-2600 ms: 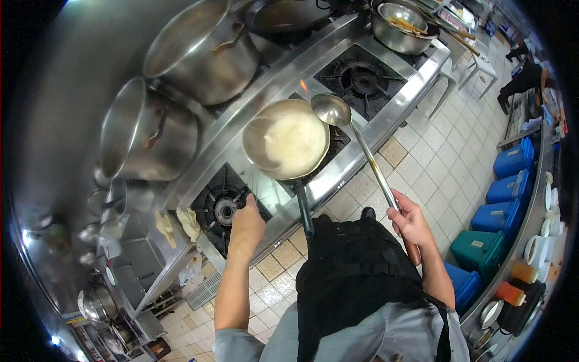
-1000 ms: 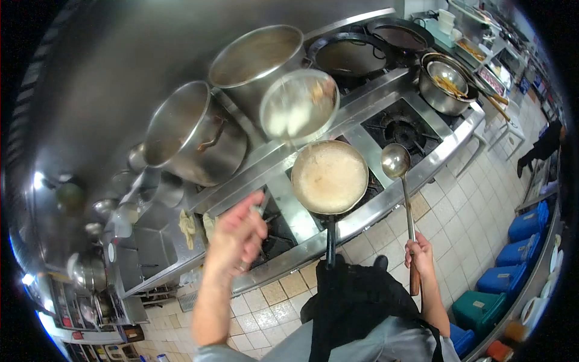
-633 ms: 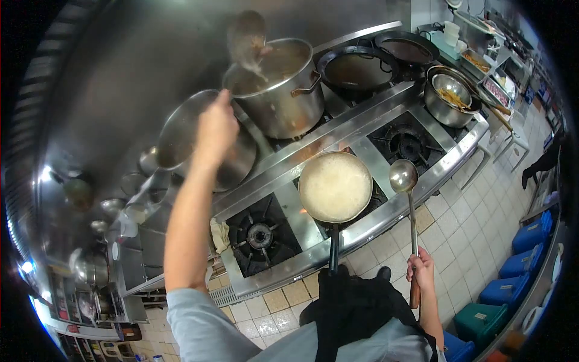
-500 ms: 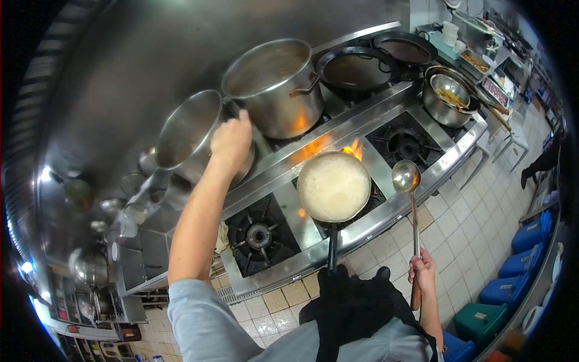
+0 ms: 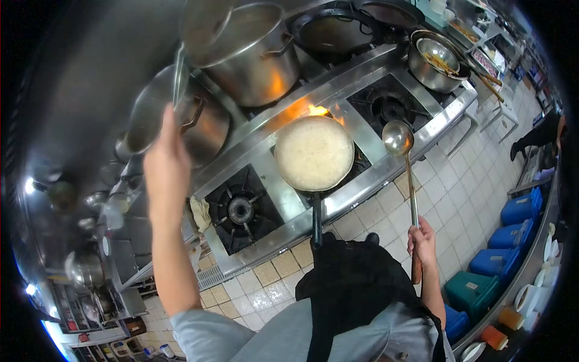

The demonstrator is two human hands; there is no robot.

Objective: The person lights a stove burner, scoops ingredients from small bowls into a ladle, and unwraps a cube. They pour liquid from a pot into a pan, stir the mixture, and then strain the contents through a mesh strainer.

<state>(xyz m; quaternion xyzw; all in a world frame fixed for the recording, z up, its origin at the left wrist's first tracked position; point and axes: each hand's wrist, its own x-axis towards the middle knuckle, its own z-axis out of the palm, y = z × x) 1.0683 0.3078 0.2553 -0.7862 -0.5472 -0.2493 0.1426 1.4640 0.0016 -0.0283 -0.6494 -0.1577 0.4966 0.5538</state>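
Observation:
My left hand (image 5: 167, 154), blurred by motion, is closed on the metal handle of a long-handled round utensil (image 5: 202, 27). That utensil is held up at the top left, overlapping the rim of a tall steel stockpot (image 5: 250, 75). Below it, another steel pot (image 5: 208, 130) with a side handle stands behind my hand. My right hand (image 5: 423, 238) grips a ladle (image 5: 398, 137) near its wooden end, the bowl raised beside the stove's front edge. Between my hands, a frying pan (image 5: 315, 154) of pale, foamy liquid sits on a burner, its black handle towards me.
Flames (image 5: 318, 110) rise behind the pan. Bare burners flank it, left (image 5: 241, 210) and right (image 5: 392, 108). Dark woks (image 5: 335, 30) stand at the back, and a steel bowl with a strainer (image 5: 437, 57) at the right end. Blue bins (image 5: 506, 235) line the floor at right.
My left hand has moved left from beside the pots, and the round utensil now shows raised above it. The camera view has shifted; the right hand still holds the ladle.

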